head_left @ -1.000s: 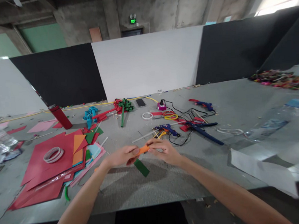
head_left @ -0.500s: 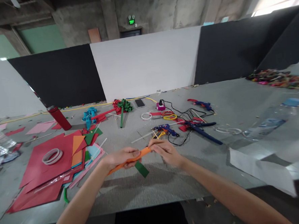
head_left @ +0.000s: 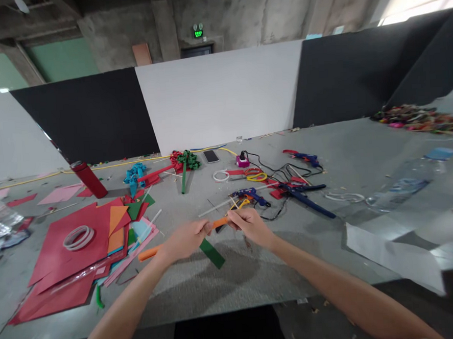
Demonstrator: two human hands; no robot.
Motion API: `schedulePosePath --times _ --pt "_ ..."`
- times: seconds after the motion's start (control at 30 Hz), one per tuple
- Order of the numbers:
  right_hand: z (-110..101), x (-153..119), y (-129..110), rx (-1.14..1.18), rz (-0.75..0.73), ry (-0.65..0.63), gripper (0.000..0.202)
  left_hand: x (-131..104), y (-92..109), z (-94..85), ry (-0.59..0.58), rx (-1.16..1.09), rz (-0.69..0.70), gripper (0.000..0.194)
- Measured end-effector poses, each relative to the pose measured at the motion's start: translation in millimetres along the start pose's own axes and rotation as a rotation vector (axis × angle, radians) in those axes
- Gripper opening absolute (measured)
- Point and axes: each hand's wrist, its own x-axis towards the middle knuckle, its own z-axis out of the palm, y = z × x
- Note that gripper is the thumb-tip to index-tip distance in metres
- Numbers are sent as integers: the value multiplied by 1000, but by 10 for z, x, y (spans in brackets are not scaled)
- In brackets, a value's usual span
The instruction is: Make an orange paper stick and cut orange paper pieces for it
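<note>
Between my two hands runs a rolled orange paper tube, tilted up toward the right. My left hand is closed around its middle, and the tube's lower end sticks out past the wrist. At the upper right end, the fingers of my right hand pinch the tube; the very tip is hidden by them. A green paper strip lies on the table just below the left hand. Beyond the hands lie a blue glue gun and yellow-handled scissors, partly covered.
Red paper sheets with a tape roll lie at left, near a red flask. Paper flowers, a phone, cables and dark blue pliers-like tool sit farther back. A plastic bottle lies right.
My left hand has turned over and wrapped around the orange tube, which now shows a narrower rolled shape. My right hand stays at the tube's upper end.
</note>
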Motion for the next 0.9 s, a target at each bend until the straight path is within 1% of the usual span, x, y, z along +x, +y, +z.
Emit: schedulePosePath --times 0.1,0.23,0.33,0.4,0.43,0.47,0.53,0.6,0.67,0.77,0.83,0.9 --pt "14 12 0 10 30 20 58 8 -20 76 77 148 -8 41" --pt "41 25 9 46 91 50 60 48 -47 202 155 274 1 42" --pt "53 35 41 83 144 48 62 58 -32 242 162 344 -11 43" --pt "44 40 52 111 144 36 60 47 -13 216 147 318 -25 43" --pt "31 42 51 125 118 24 59 37 -3 187 131 269 -21 43" --pt "13 43 46 135 69 5 57 27 4 149 102 198 -7 43" --pt "-35 40 27 127 -80 -55 55 6 11 62 8 7 39 45" --pt "-86 27 5 85 -246 -138 54 -11 4 -16 -121 -194 79 49" --pt "-123 8 -14 44 -356 -209 52 -22 -12 -66 -273 -374 75 51" --pt "-137 -20 -36 34 -412 -260 51 -32 -34 -83 -462 -595 15 51" --pt "-129 -32 -49 54 -438 -260 51 -37 -40 -71 -523 -713 -23 50" --pt "-122 -39 -62 79 -464 -254 50 -43 -38 -52 -545 -810 -60 47"
